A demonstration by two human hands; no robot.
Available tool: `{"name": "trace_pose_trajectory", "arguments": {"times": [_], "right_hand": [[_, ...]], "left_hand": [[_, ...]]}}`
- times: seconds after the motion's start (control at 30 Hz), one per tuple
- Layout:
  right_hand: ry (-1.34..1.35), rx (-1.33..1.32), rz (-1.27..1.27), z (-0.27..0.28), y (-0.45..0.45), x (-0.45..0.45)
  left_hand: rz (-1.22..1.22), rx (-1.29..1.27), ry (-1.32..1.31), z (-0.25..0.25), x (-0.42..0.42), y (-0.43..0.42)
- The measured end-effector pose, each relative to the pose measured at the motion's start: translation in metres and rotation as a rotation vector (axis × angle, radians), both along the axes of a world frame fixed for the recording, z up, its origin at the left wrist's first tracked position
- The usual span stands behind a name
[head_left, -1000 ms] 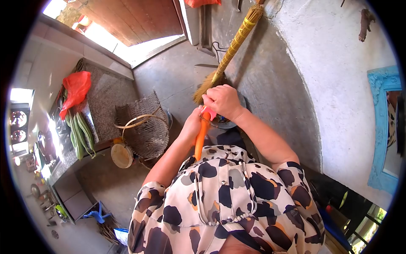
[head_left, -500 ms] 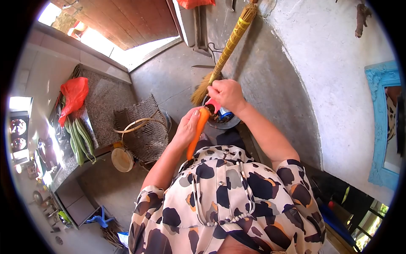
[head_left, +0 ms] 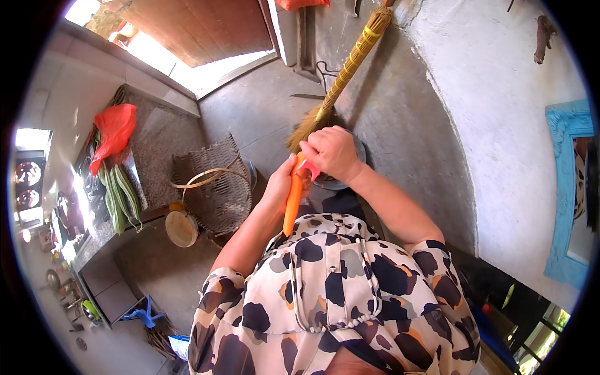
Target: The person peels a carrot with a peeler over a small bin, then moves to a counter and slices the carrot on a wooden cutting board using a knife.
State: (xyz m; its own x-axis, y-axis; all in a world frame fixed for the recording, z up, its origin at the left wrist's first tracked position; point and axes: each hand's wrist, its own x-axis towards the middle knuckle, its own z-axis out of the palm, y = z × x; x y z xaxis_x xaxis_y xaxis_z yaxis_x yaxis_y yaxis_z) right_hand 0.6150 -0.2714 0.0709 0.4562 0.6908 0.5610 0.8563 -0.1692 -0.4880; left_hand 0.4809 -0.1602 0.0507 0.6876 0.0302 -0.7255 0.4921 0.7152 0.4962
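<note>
An orange carrot points down toward my lap, with my left hand closed around its upper part. My right hand grips a pink peeler, whose head lies against the side of the carrot near its top. The handle is mostly covered by my fingers. Below both hands stands a round bucket, largely hidden by my right hand and forearm; its contents hardly show.
A straw broom leans just beyond the bucket. On the left are a woven basket, a white bucket and a counter with long green gourds and a red plastic bag. A blue-framed mirror is at the right.
My right hand has brought the peeler from above the bucket onto the carrot. The carrot stays in my left hand, and the whole view has shifted slightly.
</note>
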Motion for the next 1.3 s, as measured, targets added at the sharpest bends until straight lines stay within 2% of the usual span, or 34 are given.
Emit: {"name": "trace_pose_trajectory", "arguments": {"times": [0.1,0.27,0.33,0.43,0.53,0.67,0.7,0.8,0.93,1.13,1.17,1.3], "right_hand": [[-0.032,0.006,0.053,0.002,0.002,-0.007],[-0.094,-0.117,-0.229,-0.019,-0.015,0.045],[-0.016,-0.110,-0.285,-0.018,-0.022,0.054],[0.014,-0.059,-0.175,-0.002,-0.021,0.044],[0.008,-0.043,-0.095,-0.004,-0.014,0.028],[0.081,-0.071,-0.145,-0.020,-0.014,0.036],[-0.031,-0.142,-0.174,-0.022,-0.019,0.045],[0.187,-0.153,-0.254,-0.022,-0.031,0.048],[0.220,-0.041,-0.225,-0.005,-0.031,0.041],[0.005,-0.058,-0.065,0.003,-0.019,0.014],[-0.025,-0.067,-0.044,0.001,-0.018,0.009],[-0.025,-0.027,0.038,-0.002,-0.010,-0.005]], "left_hand": [[0.028,0.081,0.036,-0.004,0.000,-0.005],[-0.072,0.116,-0.063,0.002,-0.011,-0.003],[-0.059,0.081,-0.095,0.016,-0.013,-0.008],[-0.025,0.012,-0.018,0.011,-0.009,-0.007],[-0.042,0.060,0.009,0.012,-0.004,-0.013],[-0.137,0.145,-0.195,0.003,-0.011,-0.011],[-0.172,0.178,-0.251,0.010,-0.014,-0.012],[-0.155,0.266,-0.305,0.020,-0.012,-0.016],[-0.062,0.219,-0.229,0.024,-0.004,-0.015],[-0.040,0.163,-0.054,0.014,0.002,-0.015],[0.000,0.099,-0.089,0.008,0.003,-0.016],[-0.029,0.214,-0.029,0.005,0.002,-0.017]]}}
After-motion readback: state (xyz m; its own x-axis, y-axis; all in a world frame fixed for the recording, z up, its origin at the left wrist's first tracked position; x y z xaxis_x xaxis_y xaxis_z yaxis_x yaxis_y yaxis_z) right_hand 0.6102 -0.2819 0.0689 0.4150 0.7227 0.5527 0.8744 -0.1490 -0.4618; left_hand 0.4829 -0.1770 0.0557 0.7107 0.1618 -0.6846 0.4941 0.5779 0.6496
